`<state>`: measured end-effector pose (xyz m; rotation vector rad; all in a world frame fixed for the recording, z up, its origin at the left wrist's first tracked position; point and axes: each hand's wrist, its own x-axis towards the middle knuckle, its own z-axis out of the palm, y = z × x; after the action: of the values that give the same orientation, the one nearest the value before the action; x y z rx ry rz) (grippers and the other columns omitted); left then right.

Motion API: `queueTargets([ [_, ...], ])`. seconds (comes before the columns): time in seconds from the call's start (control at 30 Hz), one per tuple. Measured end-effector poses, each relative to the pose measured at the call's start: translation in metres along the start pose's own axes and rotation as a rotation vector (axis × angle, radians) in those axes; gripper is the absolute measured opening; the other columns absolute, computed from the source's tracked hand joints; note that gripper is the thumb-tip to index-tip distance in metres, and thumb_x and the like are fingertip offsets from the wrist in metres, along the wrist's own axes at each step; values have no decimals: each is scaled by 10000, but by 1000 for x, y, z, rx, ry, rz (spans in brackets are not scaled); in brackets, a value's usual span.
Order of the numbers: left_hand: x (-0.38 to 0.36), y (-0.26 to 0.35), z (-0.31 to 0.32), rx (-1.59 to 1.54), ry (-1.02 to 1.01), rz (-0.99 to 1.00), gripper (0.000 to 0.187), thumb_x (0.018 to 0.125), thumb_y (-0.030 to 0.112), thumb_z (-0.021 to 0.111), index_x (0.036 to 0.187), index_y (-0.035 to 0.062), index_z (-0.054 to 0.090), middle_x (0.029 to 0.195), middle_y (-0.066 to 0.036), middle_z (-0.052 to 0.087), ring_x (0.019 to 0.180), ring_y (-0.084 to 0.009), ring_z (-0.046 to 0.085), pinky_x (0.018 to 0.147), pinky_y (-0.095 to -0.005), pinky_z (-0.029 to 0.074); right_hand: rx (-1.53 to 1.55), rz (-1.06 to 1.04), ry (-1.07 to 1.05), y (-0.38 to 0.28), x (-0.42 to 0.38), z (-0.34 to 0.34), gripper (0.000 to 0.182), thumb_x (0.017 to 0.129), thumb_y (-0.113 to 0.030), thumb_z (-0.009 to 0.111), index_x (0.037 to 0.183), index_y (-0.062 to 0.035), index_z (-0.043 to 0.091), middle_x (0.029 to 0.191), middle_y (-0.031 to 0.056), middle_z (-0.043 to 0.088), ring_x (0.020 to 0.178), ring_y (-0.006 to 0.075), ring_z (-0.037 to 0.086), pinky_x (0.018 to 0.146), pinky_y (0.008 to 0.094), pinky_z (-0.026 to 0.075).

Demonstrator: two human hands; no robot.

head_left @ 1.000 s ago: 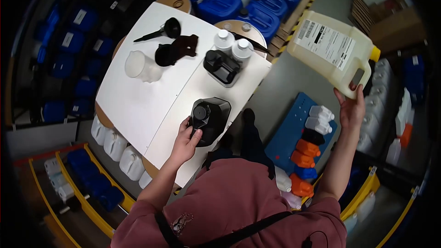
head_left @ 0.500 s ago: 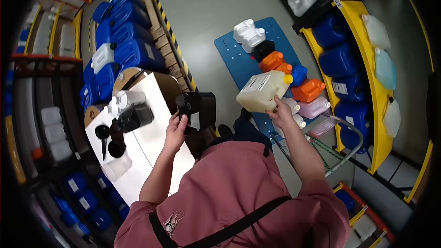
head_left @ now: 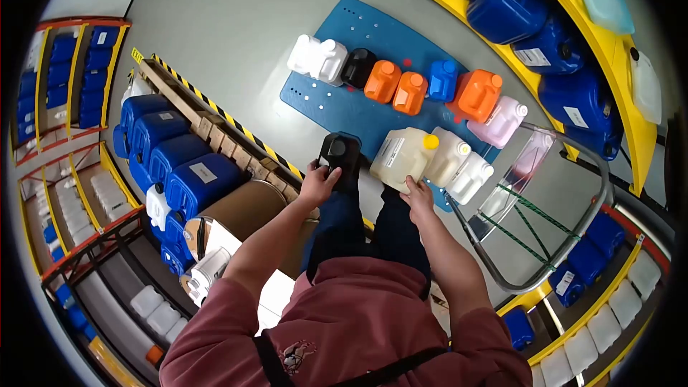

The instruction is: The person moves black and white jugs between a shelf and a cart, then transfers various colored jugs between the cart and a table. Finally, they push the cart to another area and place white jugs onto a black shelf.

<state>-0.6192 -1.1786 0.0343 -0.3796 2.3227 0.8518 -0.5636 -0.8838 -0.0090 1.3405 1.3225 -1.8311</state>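
The fingers of the left hand (head_left: pixel 317 180) are wrapped round a black jug (head_left: pixel 341 158), and those of the right hand (head_left: pixel 418 197) are closed on the lower edge of a cream jug (head_left: pixel 403 158) with a yellow cap and a white label. Both jugs are held low in front of the person's legs, side by side and just apart, above the near edge of a blue board (head_left: pixel 373 100) that lies on the grey floor.

Blue drums (head_left: pixel 534 21) sit in the yellow rack (head_left: pixel 616 79) at the upper right, and more blue drums (head_left: pixel 175 161) stand on a wooden pallet (head_left: pixel 215 118) with striped edging at the left. Just beside them a round brown drum (head_left: pixel 240 209) stands near the person's left arm. A metal trolley frame (head_left: pixel 552 229) with green cords curves round at the right.

On the blue board a row runs from left to right: two white jugs (head_left: pixel 317 58), a small black jug (head_left: pixel 357 67), two orange jugs (head_left: pixel 396 87), a blue jug (head_left: pixel 443 79), a bigger orange jug (head_left: pixel 478 94) and a pink jug (head_left: pixel 502 120). Two white bottles (head_left: pixel 459 163) stand just beside the cream jug, touching each other, near the trolley frame.
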Motion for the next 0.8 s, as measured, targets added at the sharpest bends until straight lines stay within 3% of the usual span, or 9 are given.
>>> queueTargets([
  [0.1, 76, -6, 29, 108, -81, 70, 561, 960, 536, 603, 940, -19, 681, 1384, -342, 467, 1292, -493, 457, 1067, -481, 424, 32, -40, 25, 24, 31, 6, 459, 1001, -311, 656, 1356, -36, 557, 1326, 94, 592, 1175, 230, 599, 977, 441, 527],
  [0.33, 179, 25, 55, 204, -132, 131, 600, 982, 550, 575, 1044, -39, 670, 1468, -312, 421, 1334, -457, 442, 1089, -460, 409, -23, -143, 79, 49, 84, 29, 404, 996, -252, 662, 1295, 13, 602, 1501, 124, 433, 1154, 220, 600, 925, 409, 553],
  [0.4, 193, 28, 55, 107, -135, 120, 619, 989, 561, 563, 1093, -39, 673, 1466, -299, 436, 1353, -444, 436, 1102, -445, 398, -343, -281, 205, 64, 101, 34, 342, 974, -233, 689, 1184, 36, 670, 1571, 165, 359, 1197, 231, 585, 898, 373, 561],
  [0.43, 198, 28, 53, 107, -146, 110, 633, 987, 576, 563, 1117, -33, 675, 1465, -287, 448, 1357, -426, 442, 1106, -432, 392, -335, -267, 210, 65, 103, 38, 342, 974, -233, 689, 1184, 36, 670, 1571, 165, 359, 1197, 231, 585, 898, 373, 561],
  [0.47, 201, 30, 52, 119, -157, 110, 633, 987, 576, 563, 1117, -33, 675, 1465, -287, 448, 1357, -426, 442, 1106, -432, 392, -361, -302, 228, 66, 106, 41, 336, 949, -248, 704, 1113, 45, 687, 1558, 237, 353, 1276, 342, 520, 976, 410, 501],
  [0.5, 204, 30, 51, 94, -151, 127, 605, 988, 576, 559, 1049, -15, 677, 1298, -255, 569, 1386, -449, 388, 1118, -461, 373, -387, -340, 247, 59, 106, 45, 338, 925, -262, 719, 1043, 53, 703, 1545, 308, 348, 1355, 453, 456, 1054, 447, 442],
  [0.53, 208, 31, 51, 68, -145, 144, 586, 989, 575, 555, 980, 3, 679, 1131, -223, 690, 1414, -473, 334, 1131, -490, 353, -375, -333, 254, 54, 107, 49, 338, 925, -262, 719, 1043, 53, 703, 1545, 308, 348, 1355, 453, 456, 1054, 447, 442],
  [0.57, 213, 30, 52, 80, -153, 145, 586, 989, 575, 555, 980, 3, 679, 1131, -223, 690, 1414, -473, 334, 1131, -490, 353, -449, -395, 280, 50, 108, 54, 341, 926, -263, 718, 1049, 55, 700, 1540, 311, 353, 1363, 457, 444, 1065, 444, 436],
  [0.8, 254, 35, 56, 33, -171, 74, 609, 982, 589, 560, 1123, 13, 700, 1384, -271, 531, 1373, -398, 423, 1109, -440, 386, -551, -484, 303, 24, 125, 64, 348, 940, -259, 703, 1082, 58, 684, 1527, 321, 362, 1379, 455, 427, 1097, 435, 418],
])
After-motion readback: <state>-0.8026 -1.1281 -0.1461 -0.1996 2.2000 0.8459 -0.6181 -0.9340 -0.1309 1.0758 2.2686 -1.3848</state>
